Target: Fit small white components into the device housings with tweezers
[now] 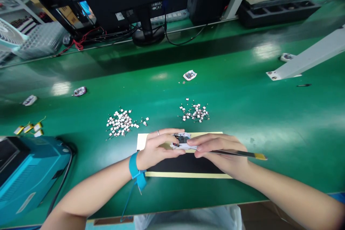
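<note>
The left hand [157,147] is pinching a small module [181,142] from its left end, and the right hand [219,151] is clenching a black tool [231,153] and touching the right end. The module is lying lengthwise sideways between them, above a black sheet [185,163].

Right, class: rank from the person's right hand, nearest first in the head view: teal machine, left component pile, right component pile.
Right hand:
1. Right component pile, ahead
2. Left component pile, leftward
3. Teal machine, far left
</note>
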`<state>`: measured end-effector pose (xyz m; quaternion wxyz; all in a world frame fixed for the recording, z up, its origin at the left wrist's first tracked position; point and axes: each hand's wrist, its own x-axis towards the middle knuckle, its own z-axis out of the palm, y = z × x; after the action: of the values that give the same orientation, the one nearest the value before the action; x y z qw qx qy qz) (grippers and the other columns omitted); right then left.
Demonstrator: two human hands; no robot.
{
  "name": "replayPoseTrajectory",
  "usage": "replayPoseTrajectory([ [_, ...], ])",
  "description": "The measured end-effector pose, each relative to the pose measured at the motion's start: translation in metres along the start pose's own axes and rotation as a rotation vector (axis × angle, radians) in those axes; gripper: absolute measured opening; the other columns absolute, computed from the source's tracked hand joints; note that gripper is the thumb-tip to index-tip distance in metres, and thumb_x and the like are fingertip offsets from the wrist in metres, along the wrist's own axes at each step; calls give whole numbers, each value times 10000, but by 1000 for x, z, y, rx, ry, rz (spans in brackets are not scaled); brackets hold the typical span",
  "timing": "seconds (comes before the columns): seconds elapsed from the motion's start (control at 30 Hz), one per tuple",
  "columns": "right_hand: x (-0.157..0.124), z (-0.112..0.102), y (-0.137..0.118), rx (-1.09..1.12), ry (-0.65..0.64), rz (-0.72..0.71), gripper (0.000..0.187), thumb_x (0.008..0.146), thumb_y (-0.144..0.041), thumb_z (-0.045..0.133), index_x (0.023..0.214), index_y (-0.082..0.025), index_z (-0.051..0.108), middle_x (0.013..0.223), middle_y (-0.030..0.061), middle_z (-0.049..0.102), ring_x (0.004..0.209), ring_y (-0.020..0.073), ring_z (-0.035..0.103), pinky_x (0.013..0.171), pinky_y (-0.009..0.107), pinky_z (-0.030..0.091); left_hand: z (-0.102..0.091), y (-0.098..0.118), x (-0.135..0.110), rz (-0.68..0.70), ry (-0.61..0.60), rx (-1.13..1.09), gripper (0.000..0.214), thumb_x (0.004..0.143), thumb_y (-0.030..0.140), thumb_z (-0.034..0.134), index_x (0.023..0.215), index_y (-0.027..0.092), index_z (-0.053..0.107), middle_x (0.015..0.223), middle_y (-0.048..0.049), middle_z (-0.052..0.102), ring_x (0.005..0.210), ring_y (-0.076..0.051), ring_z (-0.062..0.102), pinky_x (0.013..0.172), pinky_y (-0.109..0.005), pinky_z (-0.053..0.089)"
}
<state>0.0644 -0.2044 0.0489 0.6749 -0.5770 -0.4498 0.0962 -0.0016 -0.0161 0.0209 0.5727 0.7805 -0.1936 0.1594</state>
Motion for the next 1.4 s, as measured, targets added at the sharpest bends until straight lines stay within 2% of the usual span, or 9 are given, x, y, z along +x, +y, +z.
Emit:
replayPoseTrajectory([
  [0.27,1,1,4,61,-2,10,372,673,56,612,944,-199,615,935,19,648,848,157,622,731,281,553,2,-1,-1,3,27,-15,355,606,190,731,882,143,513,1031,-130,618,939,-206,605,781,-306,516],
  [0.53,1,2,2,87,19,30,344,673,44,619,913,-202,609,909,12,654,834,157,626,726,286,551,2,-1,0,35,23,-8,373,609,182,730,902,143,501,1028,-130,617,962,-206,596,792,-303,517],
  [1.17,-3,1,1,68,18,-2,362,667,68,609,923,-189,611,933,25,647,838,163,624,714,284,555,0,3,4,126,16,48,324,619,199,718,858,115,516,1012,-156,616,944,-217,603,768,-311,532],
  [1.4,-1,2,1,71,21,-1,332,684,51,604,917,-185,606,913,27,650,832,153,624,719,275,553,-3,4,7,217,-12,143,197,667,213,680,765,110,543,1023,-163,605,873,-188,620,724,-276,532],
])
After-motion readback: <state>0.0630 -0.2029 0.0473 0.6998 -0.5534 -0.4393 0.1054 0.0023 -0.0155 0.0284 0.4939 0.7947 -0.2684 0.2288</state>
